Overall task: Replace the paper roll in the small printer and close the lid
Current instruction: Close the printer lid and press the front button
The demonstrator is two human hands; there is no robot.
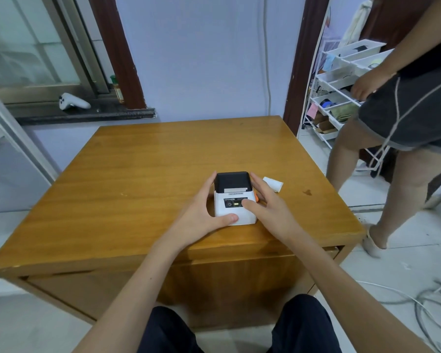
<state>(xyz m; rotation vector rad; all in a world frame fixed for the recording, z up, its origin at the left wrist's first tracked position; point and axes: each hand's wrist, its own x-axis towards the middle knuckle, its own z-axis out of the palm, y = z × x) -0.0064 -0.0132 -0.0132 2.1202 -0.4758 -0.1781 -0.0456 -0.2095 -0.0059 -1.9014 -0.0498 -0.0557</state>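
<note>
A small white printer (236, 212) with a black lid stands on the wooden table (143, 179) near its front edge. The lid lies down flat, and a green light glows on the front panel. My left hand (204, 212) grips the printer's left side, thumb on its front corner. My right hand (267, 207) holds the right side, with the thumb resting on the panel. An orange tab shows under my right fingers. A white paper roll (273, 184) lies on the table just right of the printer, apart from my fingers.
Another person (402, 118) stands at the table's right, a hand at a white drawer rack (341, 80). White cables (428, 301) lie on the floor at the lower right. A white controller (73, 101) sits on the window sill at the back left.
</note>
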